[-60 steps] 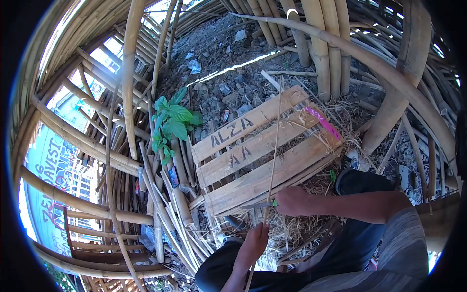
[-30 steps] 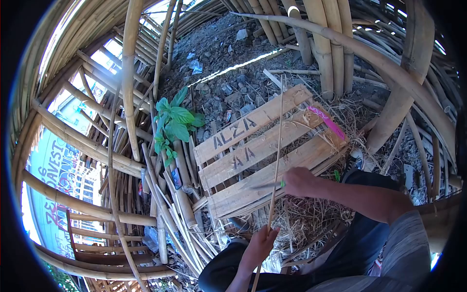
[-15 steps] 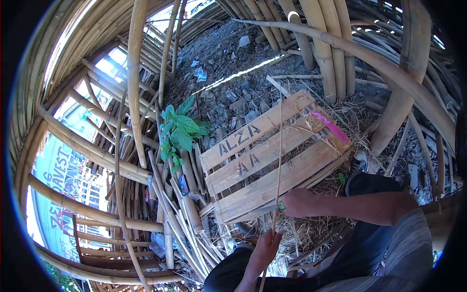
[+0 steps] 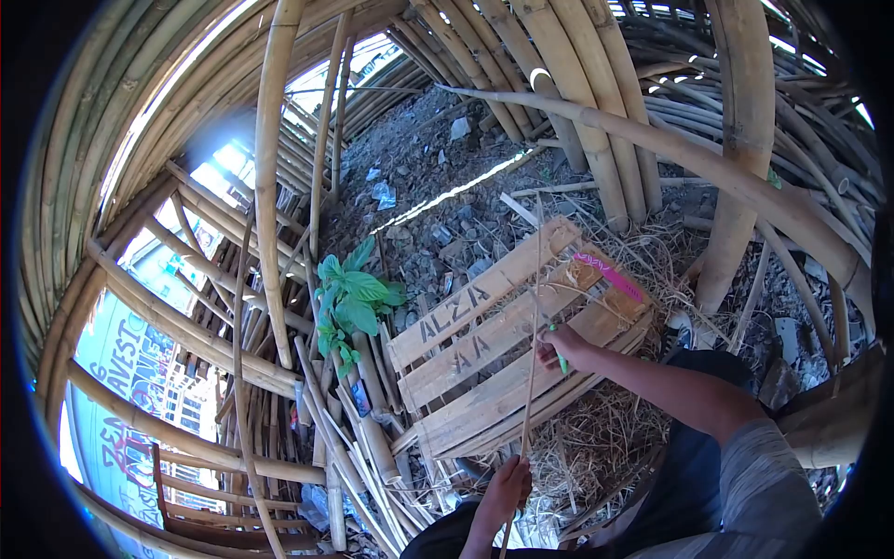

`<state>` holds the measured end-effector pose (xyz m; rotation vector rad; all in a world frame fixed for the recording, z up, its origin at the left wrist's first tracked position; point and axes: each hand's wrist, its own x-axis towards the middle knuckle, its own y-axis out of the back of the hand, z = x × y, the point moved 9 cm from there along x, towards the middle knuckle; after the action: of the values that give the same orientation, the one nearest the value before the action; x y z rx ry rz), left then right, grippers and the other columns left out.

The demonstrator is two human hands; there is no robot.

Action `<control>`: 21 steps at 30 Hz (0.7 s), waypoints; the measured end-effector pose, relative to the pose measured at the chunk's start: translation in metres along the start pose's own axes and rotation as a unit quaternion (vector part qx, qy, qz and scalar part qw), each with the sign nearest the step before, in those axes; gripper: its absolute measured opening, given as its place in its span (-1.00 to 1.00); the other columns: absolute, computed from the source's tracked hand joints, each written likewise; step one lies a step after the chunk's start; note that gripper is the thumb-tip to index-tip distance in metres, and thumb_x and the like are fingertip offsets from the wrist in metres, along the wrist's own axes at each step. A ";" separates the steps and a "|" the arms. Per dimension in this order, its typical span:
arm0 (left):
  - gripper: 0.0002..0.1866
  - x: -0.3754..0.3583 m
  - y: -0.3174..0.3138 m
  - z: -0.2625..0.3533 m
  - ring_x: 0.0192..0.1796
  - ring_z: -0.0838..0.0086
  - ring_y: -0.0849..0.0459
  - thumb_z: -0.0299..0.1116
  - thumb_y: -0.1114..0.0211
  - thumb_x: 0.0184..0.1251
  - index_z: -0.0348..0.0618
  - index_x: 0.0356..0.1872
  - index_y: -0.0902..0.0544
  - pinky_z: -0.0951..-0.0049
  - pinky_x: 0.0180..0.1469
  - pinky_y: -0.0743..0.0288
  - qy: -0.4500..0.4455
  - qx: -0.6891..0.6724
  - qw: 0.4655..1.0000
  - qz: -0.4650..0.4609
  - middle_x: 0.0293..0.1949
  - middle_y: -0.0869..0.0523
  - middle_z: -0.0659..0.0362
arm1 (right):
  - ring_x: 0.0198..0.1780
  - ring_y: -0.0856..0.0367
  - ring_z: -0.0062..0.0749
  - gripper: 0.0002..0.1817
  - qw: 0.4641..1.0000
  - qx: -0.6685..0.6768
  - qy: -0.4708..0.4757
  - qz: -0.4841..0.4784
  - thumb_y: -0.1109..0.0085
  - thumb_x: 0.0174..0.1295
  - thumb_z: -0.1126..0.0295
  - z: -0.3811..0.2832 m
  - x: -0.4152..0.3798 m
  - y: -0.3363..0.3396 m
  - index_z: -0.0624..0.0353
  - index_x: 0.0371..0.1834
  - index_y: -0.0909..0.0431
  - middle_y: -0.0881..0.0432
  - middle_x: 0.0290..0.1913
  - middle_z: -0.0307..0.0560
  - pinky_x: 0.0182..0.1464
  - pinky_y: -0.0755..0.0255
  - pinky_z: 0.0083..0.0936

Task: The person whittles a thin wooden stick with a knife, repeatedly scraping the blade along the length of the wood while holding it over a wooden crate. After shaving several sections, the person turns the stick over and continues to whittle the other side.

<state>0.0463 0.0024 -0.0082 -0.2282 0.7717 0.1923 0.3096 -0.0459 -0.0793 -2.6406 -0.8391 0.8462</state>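
Observation:
A long, thin bamboo strip [image 4: 531, 402] runs upright through the middle of the view, over the wooden slatted crate. My left hand [image 4: 507, 490] is closed around its lower part, near my leg. Higher up, my right hand [image 4: 565, 347] grips a knife [image 4: 562, 364] with a green handle. Its blade lies against or very close to the strip; exact contact is hard to make out. Below both hands is the crate [image 4: 494, 387], its slats marked with dark letters and a pink patch at one corner.
Dry shavings [image 4: 605, 438] cover the ground beside the crate. A leafy green plant [image 4: 352, 300] grows on its left, near several loose bamboo pieces [image 4: 377, 447]. Thick bamboo posts [image 4: 740, 186] and a slanting pole [image 4: 643, 130] stand behind. Bamboo railings [image 4: 196, 331] line the left.
My right hand has moved up along the strip with the knife, whose blade now points upward instead of left. My left hand keeps its hold slightly lower, and the camera view has shifted.

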 end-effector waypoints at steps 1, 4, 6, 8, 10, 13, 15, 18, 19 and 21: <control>-0.79 0.001 0.001 0.001 -0.72 0.76 -0.06 -0.23 0.10 0.44 0.01 -0.44 -0.29 0.66 -0.71 0.07 -0.001 0.000 1.000 0.001 -0.69 -0.15 0.45 | -0.44 -0.60 -0.29 -0.78 1.000 0.000 0.000 -0.001 0.09 0.25 0.28 -0.001 -0.003 -0.006 0.20 -0.32 -0.47 -0.59 -0.45 -0.04 -0.45 -0.54 -0.29; -0.78 0.004 0.003 0.001 -0.73 0.75 -0.06 -0.25 0.10 0.45 0.00 -0.45 -0.27 0.68 -0.72 0.10 0.004 -0.037 0.999 -0.003 -0.67 -0.17 0.41 | -0.39 -0.64 -0.27 -0.74 0.991 0.119 0.019 -0.059 0.07 0.28 0.25 -0.007 -0.009 -0.026 0.24 -0.32 -0.48 -0.60 -0.42 -0.01 -0.37 -0.58 -0.30; -0.78 0.006 0.003 0.000 -0.72 0.74 -0.05 -0.24 0.09 0.44 0.01 -0.46 -0.27 0.66 -0.71 0.10 0.001 -0.031 0.999 -0.010 -0.67 -0.16 0.41 | -0.42 -0.63 -0.26 -0.75 0.994 0.086 0.019 -0.064 0.05 0.28 0.25 -0.010 -0.013 -0.034 0.24 -0.32 -0.48 -0.61 -0.41 0.01 -0.38 -0.58 -0.30; -0.77 0.005 0.003 -0.003 -0.71 0.71 -0.13 -0.23 0.09 0.44 -0.02 -0.44 -0.28 0.64 -0.70 -0.02 -0.005 -0.014 0.999 -0.033 -0.67 -0.20 0.38 | -0.44 -0.64 -0.20 -0.77 0.997 0.058 0.005 -0.056 0.02 0.27 0.30 -0.010 -0.020 -0.040 0.28 -0.32 -0.47 -0.61 -0.39 0.07 -0.37 -0.60 -0.29; -0.77 0.003 -0.003 0.000 -0.71 0.68 -0.21 -0.22 0.09 0.44 -0.04 -0.43 -0.30 0.62 -0.70 -0.15 -0.012 0.001 0.998 -0.055 -0.66 -0.25 0.36 | -0.42 -0.65 -0.16 -0.77 0.996 0.061 0.007 -0.068 0.02 0.26 0.31 -0.019 -0.036 -0.051 0.30 -0.31 -0.45 -0.60 -0.38 0.10 -0.36 -0.61 -0.27; -0.79 -0.002 -0.008 0.018 -0.59 0.49 -0.48 -0.23 0.10 0.44 -0.12 -0.33 -0.34 0.47 -0.53 -0.48 -0.064 0.065 0.995 -0.030 -0.59 -0.40 0.24 | -0.40 -0.66 -0.06 -0.80 0.993 0.061 0.011 -0.104 0.01 0.22 0.38 -0.025 -0.057 -0.072 0.35 -0.30 -0.39 -0.59 -0.42 0.17 -0.36 -0.63 -0.18; -0.79 0.000 -0.002 0.028 -0.43 0.28 -0.62 -0.24 0.12 0.44 -0.19 -0.20 -0.34 0.28 -0.34 -0.60 -0.102 -0.015 0.995 -0.014 -0.48 -0.49 0.12 | -0.39 -0.66 -0.06 -0.81 0.989 0.071 0.012 -0.130 0.02 0.23 0.40 -0.029 -0.077 -0.091 0.36 -0.29 -0.38 -0.59 -0.40 0.20 -0.37 -0.63 -0.18; -0.77 -0.001 0.001 0.038 -0.40 0.23 -0.63 -0.23 0.17 0.45 -0.18 -0.12 -0.32 0.25 -0.33 -0.60 -0.133 -0.066 0.989 -0.027 -0.45 -0.50 0.09 | -0.39 -0.67 -0.11 -0.77 0.986 0.022 0.005 -0.165 0.04 0.27 0.37 -0.022 -0.090 -0.106 0.39 -0.24 -0.39 -0.60 -0.34 0.19 -0.38 -0.64 -0.26; -0.75 -0.002 0.000 0.041 -0.39 0.24 -0.64 -0.22 0.19 0.46 -0.18 -0.13 -0.33 0.27 -0.34 -0.59 -0.145 -0.095 0.984 -0.048 -0.45 -0.50 0.09 | -0.39 -0.67 -0.15 -0.74 0.983 0.000 0.018 -0.180 0.05 0.29 0.35 -0.022 -0.095 -0.111 0.40 -0.22 -0.40 -0.60 -0.30 0.19 -0.37 -0.65 -0.29; -0.77 0.000 0.003 0.039 -0.49 0.36 -0.52 -0.21 0.18 0.46 -0.15 -0.18 -0.33 0.39 -0.45 -0.45 -0.134 -0.135 0.980 -0.066 -0.49 -0.46 0.13 | -0.42 -0.67 -0.20 -0.73 0.984 -0.044 0.034 -0.169 0.05 0.29 0.31 -0.026 -0.104 -0.113 0.39 -0.26 -0.42 -0.60 -0.28 0.19 -0.39 -0.65 -0.32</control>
<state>0.0714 0.0156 0.0185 -0.4982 0.4584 0.1978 0.2054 -0.0179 0.0324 -2.4780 -1.2840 0.6386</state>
